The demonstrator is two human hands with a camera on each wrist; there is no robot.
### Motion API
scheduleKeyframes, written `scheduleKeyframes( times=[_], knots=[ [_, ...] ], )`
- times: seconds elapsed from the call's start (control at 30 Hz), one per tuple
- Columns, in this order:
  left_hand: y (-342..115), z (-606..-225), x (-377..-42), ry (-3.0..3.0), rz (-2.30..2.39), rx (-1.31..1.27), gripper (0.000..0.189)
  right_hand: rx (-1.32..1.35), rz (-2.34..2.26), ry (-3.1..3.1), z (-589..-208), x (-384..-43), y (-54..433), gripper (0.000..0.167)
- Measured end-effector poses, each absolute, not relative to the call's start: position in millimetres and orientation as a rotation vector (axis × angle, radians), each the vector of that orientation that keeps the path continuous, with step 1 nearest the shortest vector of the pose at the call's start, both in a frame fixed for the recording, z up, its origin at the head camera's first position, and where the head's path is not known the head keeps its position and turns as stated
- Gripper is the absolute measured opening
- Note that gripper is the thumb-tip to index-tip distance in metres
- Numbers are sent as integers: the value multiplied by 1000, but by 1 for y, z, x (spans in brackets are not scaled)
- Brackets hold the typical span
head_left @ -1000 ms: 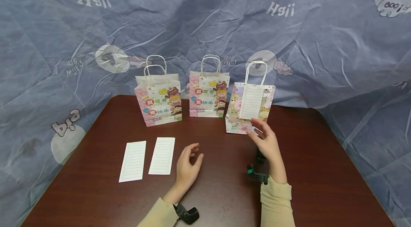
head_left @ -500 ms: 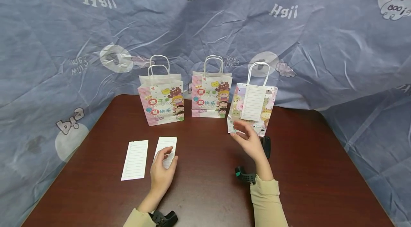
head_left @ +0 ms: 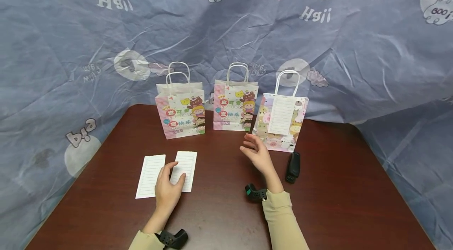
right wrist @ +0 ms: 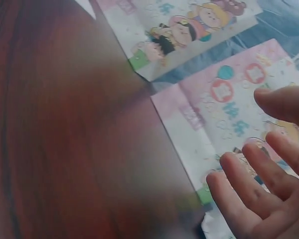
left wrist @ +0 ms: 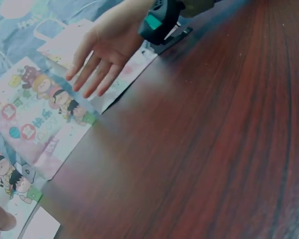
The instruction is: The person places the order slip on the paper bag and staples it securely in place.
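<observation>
In the head view my left hand (head_left: 167, 190), fingers loosely bent, hovers over the two lined paper slips. It partly covers the left slip (head_left: 149, 177) and the right slip (head_left: 187, 167); contact cannot be told. My right hand (head_left: 259, 159) holds nothing and is in front of the paper bags, its fingers spread in the right wrist view. Nearest to it is an animal-print paper bag (head_left: 267, 138) with a third lined slip (head_left: 281, 115) against its front. Right of that hand lies a black stapler-like object (head_left: 293, 167).
Two matching cartoon paper bags, the left one (head_left: 180, 114) and the middle one (head_left: 231, 106), stand along the back of the brown table (head_left: 336, 187). A blue printed cloth (head_left: 212, 26) hangs behind. Both wrists wear black camera straps.
My left hand has moved left over the slips. My right hand has drawn away leftward from the animal-print bag, uncovering the black object. The view has shifted slightly.
</observation>
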State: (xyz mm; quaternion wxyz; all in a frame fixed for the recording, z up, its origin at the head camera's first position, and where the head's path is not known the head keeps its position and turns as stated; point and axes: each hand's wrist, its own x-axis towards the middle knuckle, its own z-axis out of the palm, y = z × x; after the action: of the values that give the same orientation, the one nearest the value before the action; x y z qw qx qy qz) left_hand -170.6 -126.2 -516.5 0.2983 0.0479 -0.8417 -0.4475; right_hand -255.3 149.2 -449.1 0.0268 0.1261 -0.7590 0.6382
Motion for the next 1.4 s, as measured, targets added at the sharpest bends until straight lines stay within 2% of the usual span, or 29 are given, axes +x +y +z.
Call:
scheduleKeyframes(
  times=[0.3,0.57,0.77,1.3,1.4],
  knots=[
    [-125,-519,-171,-2402,-1141,179,56,275,1949,-2363,-491,-284,147,56],
    [-124,-521,-169,-2468,-1038,130,60,236,1931,-2365,-506,-298,146,57],
    [-123,-522,-171,-2469,-1010,45,59,202,1919,-2327,-512,-307,149,57],
    [-121,-520,-173,-2370,-1103,72,65,84,1856,-2216,-519,-331,151,54],
    [-121,-519,-173,-2353,-1141,67,65,83,1877,-2178,-508,-328,148,54]
  ],
)
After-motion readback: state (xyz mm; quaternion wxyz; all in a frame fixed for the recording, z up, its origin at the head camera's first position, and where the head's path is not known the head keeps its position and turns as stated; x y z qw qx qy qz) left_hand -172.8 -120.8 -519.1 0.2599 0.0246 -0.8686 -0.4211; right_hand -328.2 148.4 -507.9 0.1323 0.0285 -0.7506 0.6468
